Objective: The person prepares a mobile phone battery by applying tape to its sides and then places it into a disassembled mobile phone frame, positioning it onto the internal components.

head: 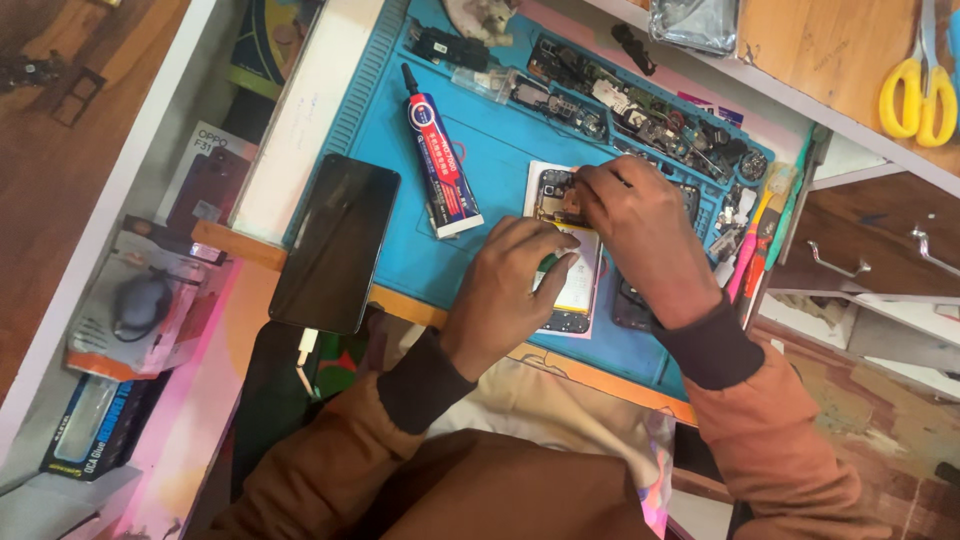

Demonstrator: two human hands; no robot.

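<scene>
An opened phone (pixel 572 290) lies face down on the blue repair mat (pixel 500 150), its white battery and circuit board showing. My left hand (pixel 505 290) rests on the phone's lower half and presses it down with spread fingers. My right hand (pixel 640 225) hovers over the phone's upper end, its fingers pinched on a thin dark tool (pixel 618 178) whose tip touches the board near the camera cutout. Much of the phone is hidden under both hands.
A black phone screen (pixel 337 243) lies at the mat's left edge. A glue tube (pixel 443 165) lies next to it. Small parts and screws (pixel 640 115) fill the mat's top trays. Pink and green tools (pixel 755 245) sit on the right, yellow scissors (pixel 915 95) on the shelf.
</scene>
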